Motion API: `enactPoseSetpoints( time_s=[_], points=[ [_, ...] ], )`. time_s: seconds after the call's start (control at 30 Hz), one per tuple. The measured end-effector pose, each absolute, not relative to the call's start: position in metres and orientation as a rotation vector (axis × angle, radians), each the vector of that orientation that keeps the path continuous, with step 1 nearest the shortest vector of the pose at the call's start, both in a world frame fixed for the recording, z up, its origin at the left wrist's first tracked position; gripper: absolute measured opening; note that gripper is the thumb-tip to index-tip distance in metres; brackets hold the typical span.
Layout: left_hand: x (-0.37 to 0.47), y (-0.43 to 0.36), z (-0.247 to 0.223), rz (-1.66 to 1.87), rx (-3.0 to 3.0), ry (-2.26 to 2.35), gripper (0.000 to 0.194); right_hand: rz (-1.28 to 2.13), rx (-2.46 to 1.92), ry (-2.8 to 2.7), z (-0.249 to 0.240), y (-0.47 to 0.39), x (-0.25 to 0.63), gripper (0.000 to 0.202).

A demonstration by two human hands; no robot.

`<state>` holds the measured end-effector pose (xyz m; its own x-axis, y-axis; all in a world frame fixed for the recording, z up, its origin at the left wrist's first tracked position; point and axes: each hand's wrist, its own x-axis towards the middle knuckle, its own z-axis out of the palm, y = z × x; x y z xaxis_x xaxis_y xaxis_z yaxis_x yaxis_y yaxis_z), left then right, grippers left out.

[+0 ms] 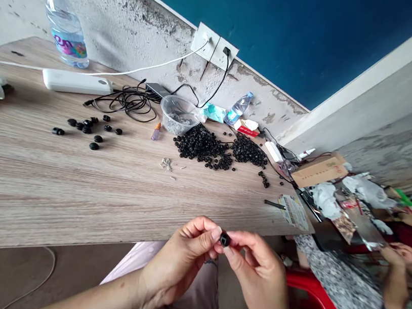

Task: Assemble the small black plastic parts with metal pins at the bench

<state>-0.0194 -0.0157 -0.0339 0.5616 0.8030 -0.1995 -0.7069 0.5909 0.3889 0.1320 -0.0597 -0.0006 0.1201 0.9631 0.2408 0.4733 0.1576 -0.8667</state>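
Head view is showing the left hand (pixel 180 253) and the right hand (pixel 261 269) meeting just off the near edge of the worktop (pixel 71 186), their fingertips closing together around one small black piece (pixel 224 239). Thumbs and fingers are gripping it from both sides, and this double pinch is probably keeping so small a thing steady while leaving its end in sight. Straight ahead-left of the hands, some metal pins (pixel 166 163) are lying loose, seemingly spread so that single ones are easy to pick out. Beyond the pins, a large heap of black pieces (pixel 201 144) and a smaller heap (pixel 248 150) are lying side by side, apparently within reach. Behind the large heap, a clear bowl (pixel 166 113) is holding thin metal bits, likely because they are too fine to leave loose. Farther left of the hands, a group of rounded black pieces (pixel 87 129) is lying well apart from the heaps, perhaps to avoid mixing; a small orange-capped bottle (pixel 156 132) is resting between. As for writing, the large water bottle (pixel 67 27), far ahead-left, is wearing a colourful label whose stylised letters are not reading clearly; the small water bottle (pixel 238 108) and red tissue box (pixel 246 128), far ahead, are carrying print too small to make out. Ahead-right, a printed card (pixel 293 212) is showing dense, unreadable text.
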Motion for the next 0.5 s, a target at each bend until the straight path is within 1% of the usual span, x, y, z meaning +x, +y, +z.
enactPoseSetpoints(
  time_s=[0.17, 0.4, 0.5],
  points=[
    [-0.0168, -0.0163, -0.0323, 0.896, 0.27, 0.383, 0.018, 0.619, -1.381, -1.485, -0.002, -0.0578, 0.1292, 0.016],
    [-0.0192, -0.0139, -0.0311, 0.852, 0.26, 0.357, 0.017, 0.319, -1.352, -1.657, 0.0011, -0.0573, 0.1291, 0.02],
    [-0.0216, -0.0125, -0.0279, 0.853, 0.283, 0.356, 0.018, 0.337, -1.344, -1.688, 0.0039, -0.0556, 0.1315, 0.021]
  ],
)
